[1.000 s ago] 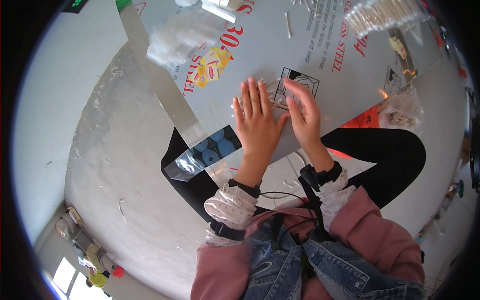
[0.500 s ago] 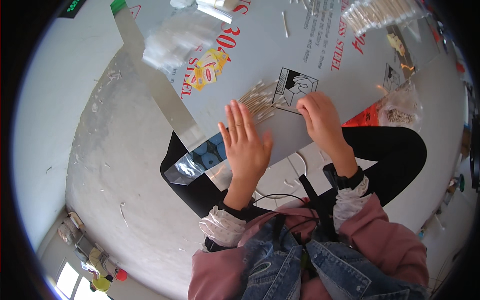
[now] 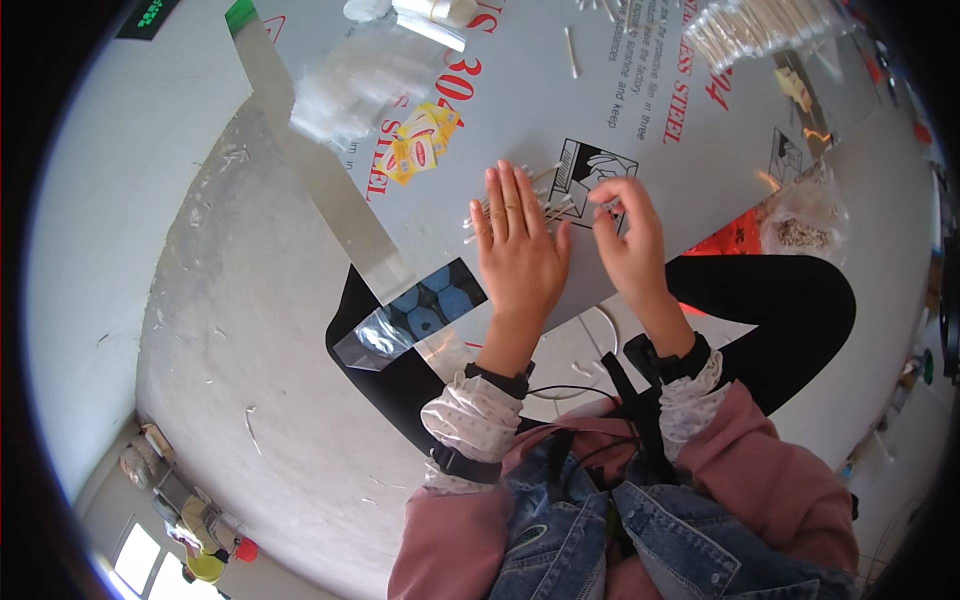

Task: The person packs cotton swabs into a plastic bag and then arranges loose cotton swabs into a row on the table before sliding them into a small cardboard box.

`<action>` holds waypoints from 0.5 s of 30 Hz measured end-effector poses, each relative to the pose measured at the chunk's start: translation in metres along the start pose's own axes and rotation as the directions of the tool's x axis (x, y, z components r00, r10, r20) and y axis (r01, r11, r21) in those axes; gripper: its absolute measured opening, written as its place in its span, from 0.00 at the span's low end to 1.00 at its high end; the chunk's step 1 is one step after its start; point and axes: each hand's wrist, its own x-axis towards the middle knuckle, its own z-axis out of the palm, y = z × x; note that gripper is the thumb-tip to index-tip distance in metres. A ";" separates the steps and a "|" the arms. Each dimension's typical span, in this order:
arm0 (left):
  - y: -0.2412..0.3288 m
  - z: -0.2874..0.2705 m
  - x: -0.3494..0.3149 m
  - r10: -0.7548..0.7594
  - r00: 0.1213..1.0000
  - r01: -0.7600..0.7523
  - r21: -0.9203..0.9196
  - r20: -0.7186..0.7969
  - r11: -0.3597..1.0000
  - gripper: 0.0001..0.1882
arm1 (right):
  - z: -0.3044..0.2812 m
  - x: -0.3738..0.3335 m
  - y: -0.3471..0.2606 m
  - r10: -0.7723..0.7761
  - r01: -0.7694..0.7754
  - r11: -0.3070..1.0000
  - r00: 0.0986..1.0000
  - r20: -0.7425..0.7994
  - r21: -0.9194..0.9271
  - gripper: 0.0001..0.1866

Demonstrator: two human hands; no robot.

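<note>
My left hand lies flat with its fingers stretched out over a small heap of cotton swabs on the metal-sheet tabletop. It covers most of the heap; white tips show past its fingers on both sides. Just right of the heap, my right hand is raised with thumb and index finger curved and apart. Nothing shows between them. Farther off to the left lie several small yellow-and-white packets, beside a pile of clear plastic bags. A single cotton swab lies beyond the heap.
Bagged cotton swabs lie at the far right. A dark blue patterned packet sits at the table's near left edge, above my leg. Right of the table are a red bag and a clear bag with small bits.
My left hand has moved right and forward, now covering most of the swabs. The thumb and index finger of my right hand, pinched together before, have come apart, and the hand sits slightly nearer the left.
</note>
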 end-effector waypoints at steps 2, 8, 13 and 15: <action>0.004 0.000 -0.009 -0.007 1.000 0.006 0.006 0.028 1.000 0.44 | -0.006 0.001 0.005 0.049 -0.048 0.999 0.996 -0.079 0.010 0.13; 0.027 0.000 -0.054 0.003 0.992 -0.010 0.056 0.126 0.998 0.47 | -0.002 -0.004 0.010 0.056 -0.054 0.998 0.995 -0.085 0.029 0.10; 0.021 -0.001 -0.037 -0.014 0.994 0.011 0.032 0.105 0.999 0.47 | 0.003 -0.004 0.010 0.032 -0.028 0.998 0.996 -0.081 0.049 0.09; 0.014 0.000 -0.018 -0.041 0.999 0.039 0.054 0.029 0.998 0.47 | 0.005 -0.003 0.007 0.048 -0.042 0.996 0.994 -0.093 0.074 0.10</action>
